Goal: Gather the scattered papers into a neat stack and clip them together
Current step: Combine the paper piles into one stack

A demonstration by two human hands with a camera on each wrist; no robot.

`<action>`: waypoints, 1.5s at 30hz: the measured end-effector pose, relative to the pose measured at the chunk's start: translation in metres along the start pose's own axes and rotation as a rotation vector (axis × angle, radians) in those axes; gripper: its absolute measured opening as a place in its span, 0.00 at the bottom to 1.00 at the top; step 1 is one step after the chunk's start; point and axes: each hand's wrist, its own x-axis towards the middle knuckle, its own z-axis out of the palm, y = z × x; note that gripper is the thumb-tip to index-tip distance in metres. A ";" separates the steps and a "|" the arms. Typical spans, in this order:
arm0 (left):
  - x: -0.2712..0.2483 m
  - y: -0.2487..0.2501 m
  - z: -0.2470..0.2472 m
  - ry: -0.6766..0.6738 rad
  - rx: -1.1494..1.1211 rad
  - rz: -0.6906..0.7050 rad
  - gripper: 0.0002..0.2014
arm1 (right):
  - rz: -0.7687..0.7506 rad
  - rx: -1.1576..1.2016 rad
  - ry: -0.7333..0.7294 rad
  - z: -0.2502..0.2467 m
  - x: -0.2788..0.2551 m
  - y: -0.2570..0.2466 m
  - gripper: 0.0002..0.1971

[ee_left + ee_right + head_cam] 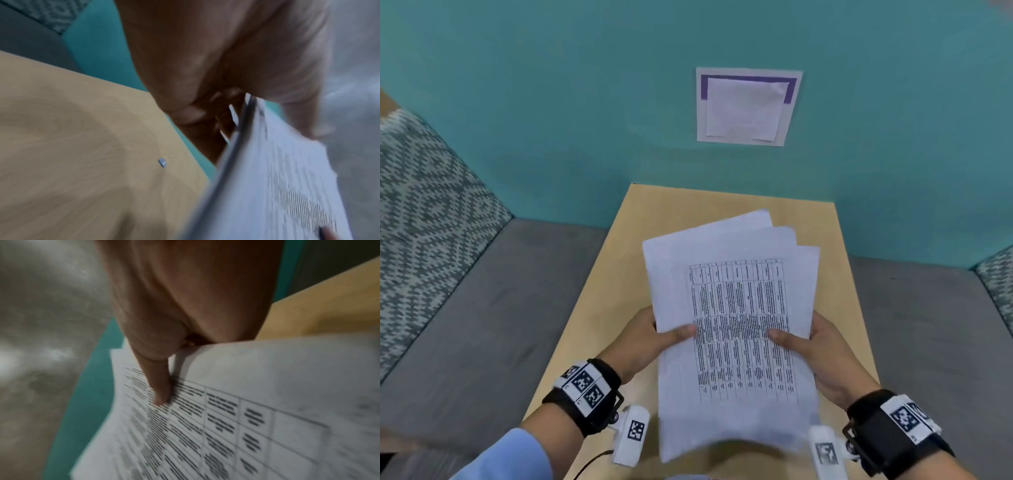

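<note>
It looked like an office lounge or waiting nook. A small light-wood table [664, 219] stood against a teal wall [551, 102], with a grey upholstered bench seat [482, 308] at 9 o'clock, its backrest [424, 205] in a woven zigzag fabric. A paper notice [748, 108], too blurred to read, hung at 12 o'clock.

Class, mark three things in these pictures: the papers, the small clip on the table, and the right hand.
papers [736, 325]: head view, printed table on the top sheet.
clip [162, 162]: left wrist view, its small blue body.
right hand [822, 353]: head view, back of the hand.
</note>
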 end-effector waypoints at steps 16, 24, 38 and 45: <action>0.021 -0.031 0.006 0.176 0.209 0.029 0.06 | -0.140 -0.229 0.056 -0.009 0.006 0.039 0.15; 0.013 -0.033 -0.001 0.069 0.260 0.054 0.17 | -0.142 -0.208 0.093 -0.012 0.008 0.053 0.13; 0.005 -0.008 -0.001 0.205 0.165 0.129 0.12 | -0.157 -0.113 0.106 -0.007 0.006 0.051 0.08; -0.003 0.016 -0.001 0.250 0.141 0.200 0.10 | -0.234 -0.145 0.109 -0.005 0.006 0.033 0.14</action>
